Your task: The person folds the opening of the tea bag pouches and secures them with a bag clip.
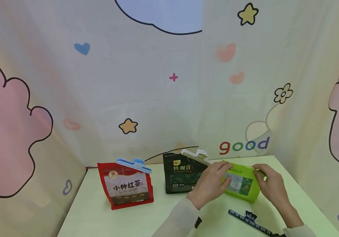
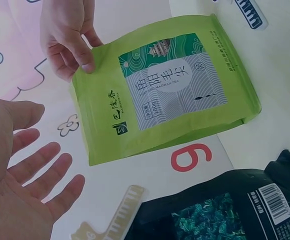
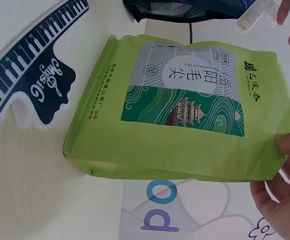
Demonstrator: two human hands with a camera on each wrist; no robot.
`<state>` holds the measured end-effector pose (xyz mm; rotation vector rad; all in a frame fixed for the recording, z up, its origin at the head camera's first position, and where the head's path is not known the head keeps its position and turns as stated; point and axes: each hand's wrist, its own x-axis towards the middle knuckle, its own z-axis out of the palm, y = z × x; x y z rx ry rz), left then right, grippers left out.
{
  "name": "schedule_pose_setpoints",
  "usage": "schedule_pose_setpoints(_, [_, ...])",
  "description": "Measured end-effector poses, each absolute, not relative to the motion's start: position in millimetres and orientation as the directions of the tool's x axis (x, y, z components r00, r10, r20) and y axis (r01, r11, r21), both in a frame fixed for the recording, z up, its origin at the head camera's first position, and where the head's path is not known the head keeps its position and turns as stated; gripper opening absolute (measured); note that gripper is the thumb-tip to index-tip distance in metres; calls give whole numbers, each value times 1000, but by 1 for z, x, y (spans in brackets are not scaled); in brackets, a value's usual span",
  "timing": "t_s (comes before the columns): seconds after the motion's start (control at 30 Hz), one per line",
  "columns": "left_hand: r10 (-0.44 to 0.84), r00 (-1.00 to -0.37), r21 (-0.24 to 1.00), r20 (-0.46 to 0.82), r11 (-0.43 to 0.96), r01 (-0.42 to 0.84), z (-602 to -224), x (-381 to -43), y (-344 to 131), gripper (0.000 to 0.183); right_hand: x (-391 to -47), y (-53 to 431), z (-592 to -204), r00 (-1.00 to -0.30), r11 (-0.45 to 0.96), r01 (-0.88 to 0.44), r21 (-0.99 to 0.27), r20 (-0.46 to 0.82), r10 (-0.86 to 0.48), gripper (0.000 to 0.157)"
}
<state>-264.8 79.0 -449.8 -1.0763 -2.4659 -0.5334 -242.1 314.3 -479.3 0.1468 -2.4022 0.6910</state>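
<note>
A lime-green tea bag (image 1: 240,185) with a grey-and-green label stands at the right of the table. My right hand (image 1: 273,184) pinches its top right corner between thumb and fingers, plainly seen in the right wrist view. By the opposite top corner is my left hand (image 1: 209,184), its fingers spread; the left wrist view shows a gap between this hand (image 2: 30,165) and the bag (image 2: 160,85). In front of the bag lies a dark sealing clip (image 1: 249,220) with a piano-key pattern and the word "Music" on its handle (image 3: 47,87).
A black tea bag (image 1: 181,181) with a pale clip (image 1: 194,156) across its top corner stands left of the green one, partly behind my left hand. Farther left is a red tea bag (image 1: 128,189) with a blue clip (image 1: 134,164). A patterned curtain (image 1: 157,98) hangs behind the table.
</note>
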Motion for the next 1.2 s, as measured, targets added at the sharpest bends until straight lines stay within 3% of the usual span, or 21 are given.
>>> schedule_pose_setpoints(0.43, [640,-572,91,513,622,778,-444,-267,108,40,-233,311,-482,-801,833,-297,-466,596,47,22])
schedule_pose_setpoints(0.7, [628,-607,93,488,654,751,-454,-268,120,34,-230,301,-483,-788,827,-328,-457,615,28,22])
schedule_pose_setpoints(0.97, [617,-631,81,471,682,727,-460,-269,128,30,-224,307,-487,-828,809,-284,-514,558,64,17])
schedule_pose_setpoints(1.2, [589,-655,93,473,706,702,-461,-272,136,25,-218,313,-488,-863,796,-215,-566,492,116,27])
